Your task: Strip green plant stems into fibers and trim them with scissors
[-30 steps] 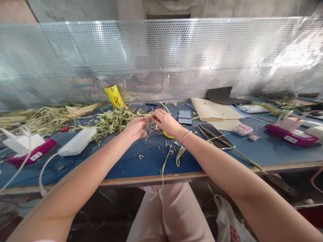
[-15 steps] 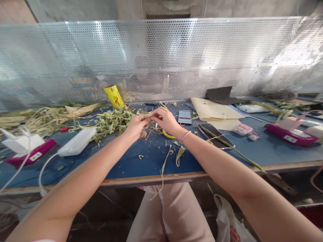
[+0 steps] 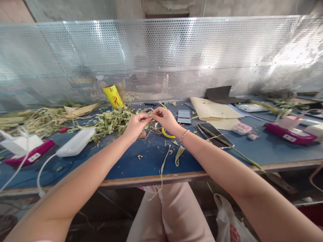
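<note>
My left hand (image 3: 137,125) and my right hand (image 3: 165,119) meet over the middle of the blue table (image 3: 148,164), fingertips pinched together. Whatever lies between the fingers is too small and too hidden to name. Just beneath my left hand sits a small brown round piece (image 3: 142,134), with thin strands spreading beside it. A pile of pale green dried plant pieces (image 3: 111,121) lies to the left of my hands. Close to my right wrist is a yellow curved thing (image 3: 168,133), partly covered. Below it rest a curled dry strip (image 3: 179,155) and a long strip (image 3: 165,164) hanging over the edge.
A yellow tube (image 3: 113,96) leans near the perforated metal screen (image 3: 161,50). At left are a white power bank (image 3: 77,142) and a purple power strip (image 3: 30,154). On the right lie a phone (image 3: 214,135) with a green stem across it, brown paper (image 3: 214,108) and a pink case (image 3: 241,128).
Both hands stay together in nearly the same spot; the right fingers have shifted slightly, curling closer to the left fingertips. The view has moved a little; the objects on the table stay put.
</note>
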The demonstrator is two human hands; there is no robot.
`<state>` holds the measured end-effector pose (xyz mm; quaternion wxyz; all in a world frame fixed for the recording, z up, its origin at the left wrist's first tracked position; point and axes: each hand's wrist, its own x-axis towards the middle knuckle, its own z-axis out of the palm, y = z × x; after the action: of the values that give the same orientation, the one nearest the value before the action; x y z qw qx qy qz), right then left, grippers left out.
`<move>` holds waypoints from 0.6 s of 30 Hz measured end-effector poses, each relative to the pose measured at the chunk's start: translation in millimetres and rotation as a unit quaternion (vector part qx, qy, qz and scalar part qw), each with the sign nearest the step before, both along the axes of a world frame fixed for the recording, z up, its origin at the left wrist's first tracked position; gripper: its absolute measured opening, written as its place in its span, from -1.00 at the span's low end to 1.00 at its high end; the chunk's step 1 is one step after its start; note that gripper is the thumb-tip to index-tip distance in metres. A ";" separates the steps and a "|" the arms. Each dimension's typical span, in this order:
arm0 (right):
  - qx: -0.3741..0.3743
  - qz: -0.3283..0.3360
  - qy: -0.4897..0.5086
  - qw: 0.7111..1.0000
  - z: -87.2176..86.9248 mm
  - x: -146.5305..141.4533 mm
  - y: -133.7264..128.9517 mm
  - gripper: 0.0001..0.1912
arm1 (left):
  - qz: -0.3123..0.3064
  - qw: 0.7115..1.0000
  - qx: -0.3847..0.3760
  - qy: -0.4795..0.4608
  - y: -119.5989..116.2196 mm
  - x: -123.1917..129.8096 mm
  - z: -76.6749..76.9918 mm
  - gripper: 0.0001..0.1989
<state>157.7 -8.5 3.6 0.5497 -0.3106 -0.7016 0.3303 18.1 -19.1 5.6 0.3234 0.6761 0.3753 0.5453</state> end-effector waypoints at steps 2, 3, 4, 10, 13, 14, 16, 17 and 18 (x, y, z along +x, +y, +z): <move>-0.016 0.008 0.013 1.000 -0.5 -0.2 0.5 -0.87 | 0.014 0.999 0.040 0.030 0.1 -1.3 0.0 -0.88; -0.018 0.010 0.017 1.000 -0.9 -0.4 0.8 -0.86 | 0.024 0.997 0.059 0.045 -0.3 -1.8 0.4 -0.88; -0.019 0.013 0.022 0.999 -1.4 -0.7 1.0 -0.85 | 0.034 0.995 0.076 0.057 -0.9 -2.1 1.0 -0.88; 0.008 0.015 0.002 1.000 -2.7 -1.8 -1.8 -0.85 | 0.065 0.985 0.105 0.121 -7.9 -1.9 6.4 -0.89; 0.056 -0.028 -0.049 0.997 -0.7 -0.6 -5.5 -0.86 | 0.093 0.975 0.124 0.160 -9.8 -3.2 8.5 -0.89; 0.072 -0.043 -0.062 0.995 0.2 -0.1 -6.7 -0.86 | 0.098 0.973 0.129 0.168 -10.1 -3.8 9.1 -0.89; 0.092 -0.061 -0.080 0.991 1.9 0.7 -8.7 -0.85 | 0.093 0.970 0.134 0.181 -10.6 -4.5 10.5 -0.88; 0.097 -0.064 -0.086 0.990 2.6 0.9 -9.5 -0.84 | 0.084 0.969 0.135 0.187 -11.0 -4.5 11.1 -0.88; 0.098 -0.065 -0.091 0.989 3.0 0.8 -10.2 -0.84 | 0.075 0.970 0.133 0.192 -11.4 -4.2 11.6 -0.89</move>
<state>158.5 -18.6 6.7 0.5321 -0.3290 -0.7557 0.1936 13.9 -30.5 17.2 0.1112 0.7750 0.4038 0.4733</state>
